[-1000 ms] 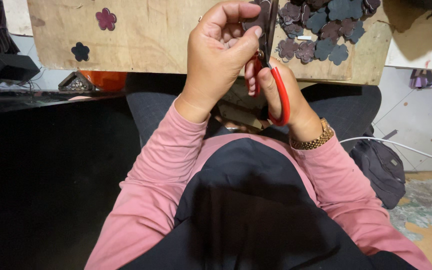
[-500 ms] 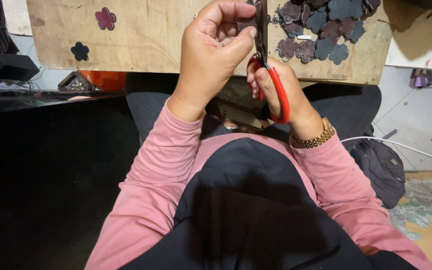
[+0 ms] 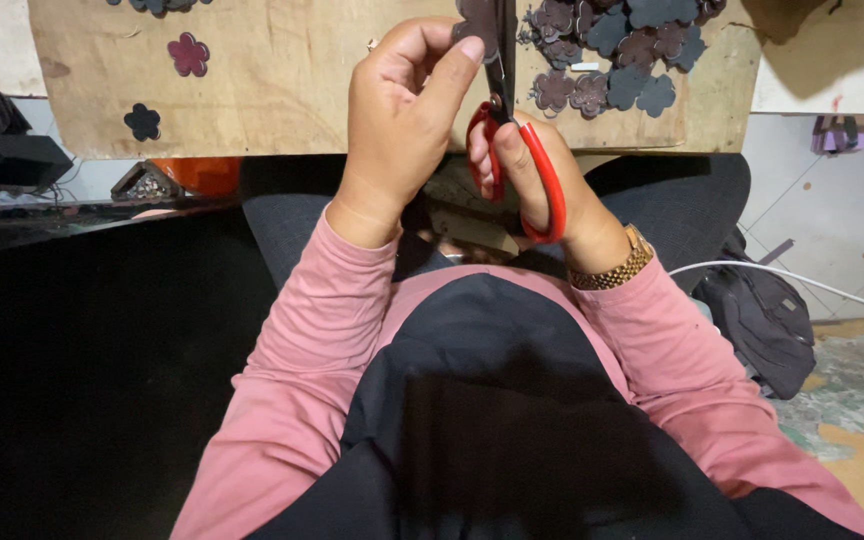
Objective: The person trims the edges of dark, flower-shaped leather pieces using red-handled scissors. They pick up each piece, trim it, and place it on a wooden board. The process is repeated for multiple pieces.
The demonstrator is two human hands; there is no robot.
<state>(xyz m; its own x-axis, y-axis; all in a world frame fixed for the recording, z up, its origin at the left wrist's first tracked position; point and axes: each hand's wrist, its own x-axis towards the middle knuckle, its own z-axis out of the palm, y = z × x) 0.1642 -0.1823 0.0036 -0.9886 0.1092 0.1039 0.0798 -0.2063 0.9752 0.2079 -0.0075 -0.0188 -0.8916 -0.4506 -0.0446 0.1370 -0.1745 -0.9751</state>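
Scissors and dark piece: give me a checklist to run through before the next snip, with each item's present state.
1. Right hand in the red handles of the scissors: ok.
2. Left hand pinching the dark piece: ok.
3. Blades at the piece: ok, though the tips run out of view.
4. Left fingertips clear of the blades: cannot tell, they sit very close.
5. Cut flowers piled on the board, beside the blades: ok.

The left hand [image 3: 397, 115] and right hand [image 3: 542, 175] sit side by side above the lap, in front of a wooden board [image 3: 282, 90]. The scissors [image 3: 512, 130] stand between the hands, blades toward the board. A heap of flower cutouts [image 3: 617, 50] lies on the board's right part; two single flowers [image 3: 167, 85] lie at its left. A bag [image 3: 757, 315] rests on the floor to the right.
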